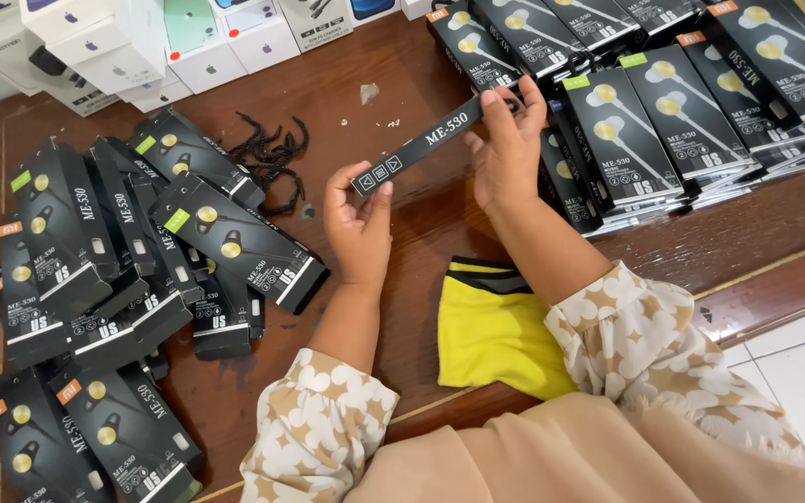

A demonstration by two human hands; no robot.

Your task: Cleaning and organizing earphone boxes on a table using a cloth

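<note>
From where I watch, both hands hold one slim black earphone box (437,140) edge-on above the brown wooden table (375,56); my left hand (358,224) pinches its lower end, thumb and fingertips closed on the narrow face where three small white symbols sit; the remaining fingers curl loosely under, and I cannot make out whether they touch the box; my right hand (505,149) grips the upper end, fingers wrapped over the top and thumb pressed along the near side, so that end is mostly hidden.

The box's long axis runs diagonally, lower end toward the left hand near the table's middle, upper end rising up and to the right toward the far rows; its narrow printed side faces the camera.

To the left lies a loose pile of like black boxes (123,270), overlapping at mixed angles; just beyond it, a tangle of black twist ties (272,158) rests on the wood; to the right, neater overlapping rows of the same boxes (663,102) run along the far edge; white cartons (142,47) stand at the top left; a folded yellow cloth with a black band (491,326) lies between my forearms, near the patterned sleeves (319,428).
</note>
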